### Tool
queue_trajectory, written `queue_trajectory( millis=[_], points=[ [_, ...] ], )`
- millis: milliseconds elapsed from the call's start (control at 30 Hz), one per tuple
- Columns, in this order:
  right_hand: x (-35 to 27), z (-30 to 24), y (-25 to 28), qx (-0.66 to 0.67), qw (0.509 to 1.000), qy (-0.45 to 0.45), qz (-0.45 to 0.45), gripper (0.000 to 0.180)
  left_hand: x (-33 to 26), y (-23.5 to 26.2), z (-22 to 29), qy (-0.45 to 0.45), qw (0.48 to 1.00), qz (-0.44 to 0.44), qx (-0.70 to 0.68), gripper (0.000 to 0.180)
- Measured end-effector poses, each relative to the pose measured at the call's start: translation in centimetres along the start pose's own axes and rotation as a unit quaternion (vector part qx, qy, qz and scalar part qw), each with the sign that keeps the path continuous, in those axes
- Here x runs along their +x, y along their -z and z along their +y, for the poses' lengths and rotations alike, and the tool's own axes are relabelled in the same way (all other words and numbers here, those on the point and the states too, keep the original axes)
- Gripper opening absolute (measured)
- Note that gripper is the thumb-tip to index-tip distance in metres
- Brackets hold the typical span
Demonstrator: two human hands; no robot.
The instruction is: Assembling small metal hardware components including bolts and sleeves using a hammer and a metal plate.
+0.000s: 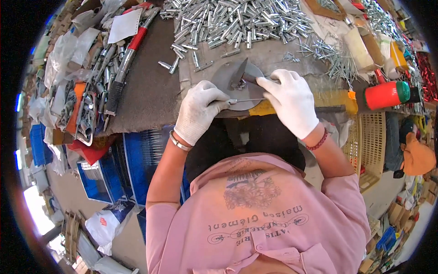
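Note:
White knit gloves cover both my hands. My left hand [200,109] pinches a small silver metal fitting between thumb and fingers, and a thin metal rod [250,100] runs rightward from it. At the rod's other end is my right hand [291,98], its fingers bent around that end, partly hiding the grip. Beneath and beyond the rod lies a round grey metal plate [219,80]. On the plate stands a dark upright pointed piece [240,72], with a dark bar [251,78] reaching toward my right fingertips. Small metal bits lie at its foot.
A large heap of silver metal sleeves [237,20] covers the bench's far side. Thin rods [340,61] lie in a pile at right, near a red and green container [387,95]. Tools and plastic bags crowd the left. Blue bins [143,153] and a yellow crate [370,141] stand below.

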State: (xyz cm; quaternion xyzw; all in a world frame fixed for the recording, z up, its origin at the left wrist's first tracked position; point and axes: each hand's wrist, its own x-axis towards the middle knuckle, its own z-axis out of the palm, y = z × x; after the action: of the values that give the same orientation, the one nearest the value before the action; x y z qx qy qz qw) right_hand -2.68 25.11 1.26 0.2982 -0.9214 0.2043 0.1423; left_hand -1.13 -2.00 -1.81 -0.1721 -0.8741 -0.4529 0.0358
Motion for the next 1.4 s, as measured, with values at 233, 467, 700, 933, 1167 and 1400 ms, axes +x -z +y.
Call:
queue_trajectory(
  millis=[233,467,700,933,1167,1400],
  points=[
    [-2.6,-3.0,-1.5,0.115,0.982,-0.108,-0.105,0.012,-1.1,-0.8,0.4,0.014,0.999,0.033,0.003,0.017],
    [-3.3,-4.4,-1.2,0.444,0.790,-0.324,-0.270,0.024,-5.1,-4.6,3.9,0.259,0.941,0.130,-0.177,0.044],
    [-3.7,-6.2,-2.0,0.469,0.771,-0.332,-0.273,0.026,-4.8,-2.9,4.5,0.336,0.890,0.084,-0.297,0.063],
    [-1.7,-7.4,-1.3,0.393,0.862,-0.219,-0.233,0.048,-8.0,0.7,3.7,0.319,0.842,0.178,-0.397,0.061],
    [-1.6,-2.8,-3.2,0.445,0.855,-0.251,-0.092,0.043,-20.7,4.3,-7.0,0.421,0.766,0.385,-0.295,0.054],
    [-1.6,-2.3,-3.8,0.441,0.857,-0.257,-0.072,0.039,-37.1,1.0,-25.6,0.642,0.612,0.436,-0.154,0.049]
  ],
)
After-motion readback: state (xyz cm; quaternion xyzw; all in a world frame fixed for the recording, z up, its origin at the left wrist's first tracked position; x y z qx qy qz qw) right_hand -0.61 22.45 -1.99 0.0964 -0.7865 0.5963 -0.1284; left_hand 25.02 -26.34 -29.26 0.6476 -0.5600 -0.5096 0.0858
